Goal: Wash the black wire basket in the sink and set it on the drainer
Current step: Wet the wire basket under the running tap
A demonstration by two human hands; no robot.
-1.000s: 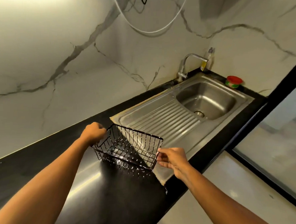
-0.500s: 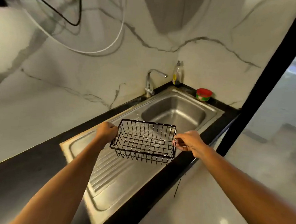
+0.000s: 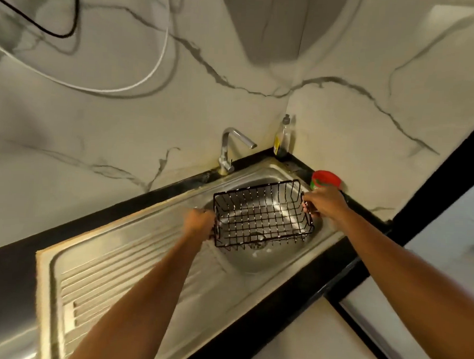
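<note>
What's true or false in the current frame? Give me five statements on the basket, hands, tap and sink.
1. The left hand and right hand each grip one end of the black wire basket. True.
2. The basket rests on the drainer. False: it is held over the sink bowl.
3. Water is running from the tap. False: no stream shows at the spout.
4. A bottle stands in the corner behind the sink. True.
5. The basket is loaded with dishes. False: it is empty, and the bowl shows through the wires.
</note>
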